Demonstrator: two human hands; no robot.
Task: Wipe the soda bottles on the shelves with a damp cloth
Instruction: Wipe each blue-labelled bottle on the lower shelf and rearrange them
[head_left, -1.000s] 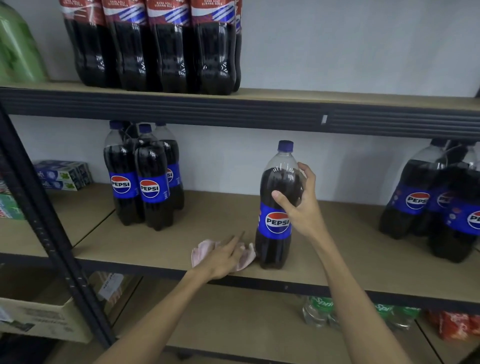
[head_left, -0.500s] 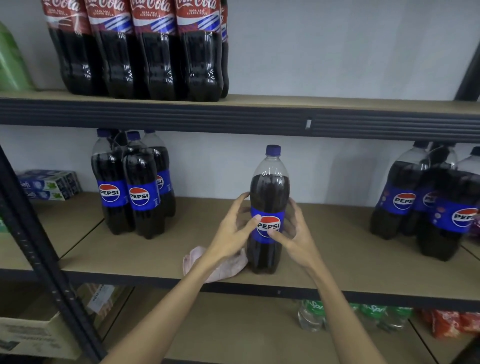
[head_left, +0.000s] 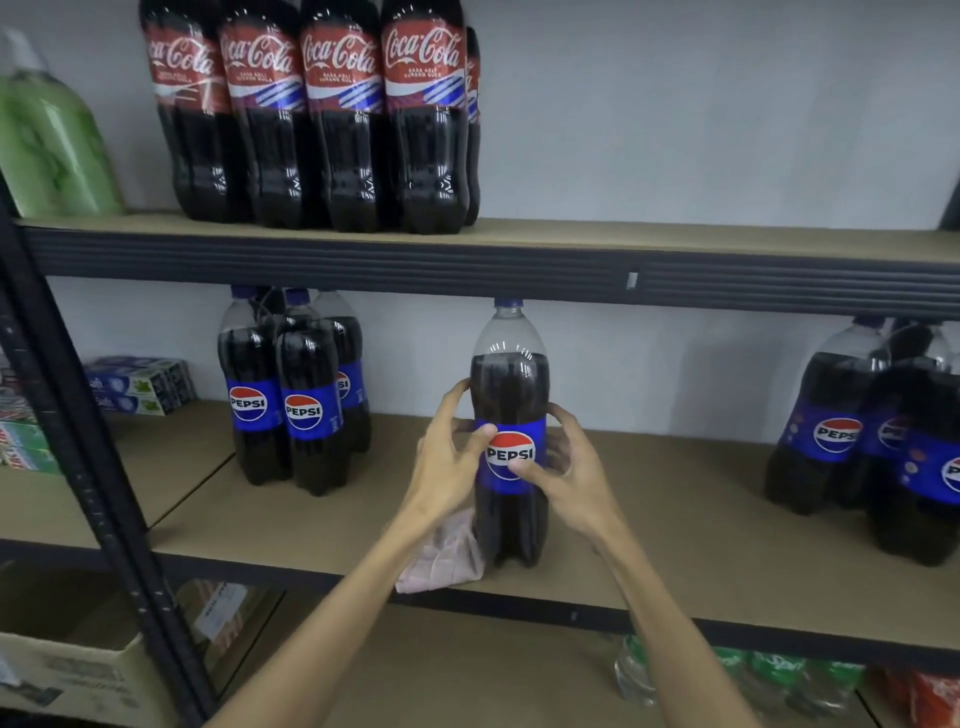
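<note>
We see both hands gripping one Pepsi bottle (head_left: 509, 395) upright near the middle shelf's (head_left: 675, 525) front edge: left hand (head_left: 451, 457) curled round its left side, right hand (head_left: 569, 467) round the right. Pink cloth (head_left: 447, 558) lies at its base, left, ungripped. Coca-Cola bottles (head_left: 317, 119) above.

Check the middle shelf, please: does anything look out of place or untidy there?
Yes, the pink cloth lies crumpled at the front edge of the middle shelf, beside the foot of the lone Pepsi bottle. Both the left hand and the right hand grip that bottle, so nobody holds the cloth.
</note>
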